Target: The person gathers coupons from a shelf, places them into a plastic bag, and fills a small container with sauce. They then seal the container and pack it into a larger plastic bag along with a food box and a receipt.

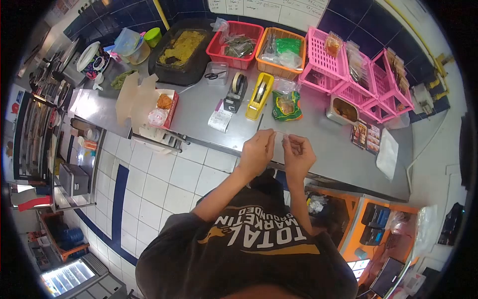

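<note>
My left hand (257,150) and my right hand (299,153) are close together over the steel counter's front edge, both with fingers pinched. Between the fingertips runs a thin, clear strip (280,133) that looks like tape; its ends are hidden in the fingers. Just beyond them lies a green-and-yellow plastic packet (287,106). To its left stand a yellow tape dispenser (259,97) and a black tape dispenser (236,92). A printed receipt (219,119) lies flat by the black one. Further left, an open food box (165,107) holds a fried piece and a wrapped item.
Along the wall stand a black tray of yellow food (182,49), a red basket (213,47), an orange basket (260,58) and pink baskets (324,71). A metal tin (342,110) and leaflets (366,135) lie right. Scissors (215,75) rest in a clear tub.
</note>
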Available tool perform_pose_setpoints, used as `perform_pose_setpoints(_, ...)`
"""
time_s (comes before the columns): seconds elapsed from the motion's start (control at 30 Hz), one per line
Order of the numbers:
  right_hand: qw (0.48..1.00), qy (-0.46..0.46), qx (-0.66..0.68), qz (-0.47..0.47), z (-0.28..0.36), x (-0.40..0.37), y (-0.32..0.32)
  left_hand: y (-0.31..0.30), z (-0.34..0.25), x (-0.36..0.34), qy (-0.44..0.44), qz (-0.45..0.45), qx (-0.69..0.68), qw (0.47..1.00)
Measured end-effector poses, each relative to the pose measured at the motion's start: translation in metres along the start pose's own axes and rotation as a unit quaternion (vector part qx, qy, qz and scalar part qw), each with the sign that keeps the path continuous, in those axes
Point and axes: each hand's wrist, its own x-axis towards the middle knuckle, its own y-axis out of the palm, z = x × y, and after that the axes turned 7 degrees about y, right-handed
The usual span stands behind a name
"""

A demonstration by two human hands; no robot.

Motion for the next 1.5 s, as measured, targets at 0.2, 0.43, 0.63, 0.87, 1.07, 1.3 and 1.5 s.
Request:
perform_pose_setpoints(0.2,0.903,0.234,0.32,0.166,-0.003,0.016,-0.041,-0.007,-0.013,0.009,-0.343,0.101,-0.419,0.835)
perform_pose_setpoints(0.43,0.839,0.284,0.383,0.262,0.017,0.054,-0.089,-0.004,-0.036,0.045,-0.339,0.27,-0.519,0.737)
perform_pose_setpoints(0.63,0.969,0.023,0.195,0.153,0.011,0.079,-0.1,0.104,-0.038,0.057,-0.186,0.083,-0.255,0.945)
perform_pose_setpoints(0.87,0.996,-0.087,0.024,-0.01,-0.012,0.147,-0.142,0.195,-0.069,0.076,-0.09,0.029,-0.006,0.995)
perform_pose_setpoints(1.07,0.974,-0.134,-0.167,-0.077,-0.031,0.197,-0.173,0.246,-0.07,0.077,0.063,0.027,0.073,0.995)
perform_pose_setpoints(1.3,0.957,0.207,0.128,0.156,-0.078,0.219,-0.206,0.243,-0.073,0.118,0.212,0.229,-0.009,0.95)
perform_pose_setpoints(1.5,0.913,0.303,0.199,0.187,-0.078,0.22,-0.218,0.276,-0.046,0.121,0.249,0.297,0.009,0.922)
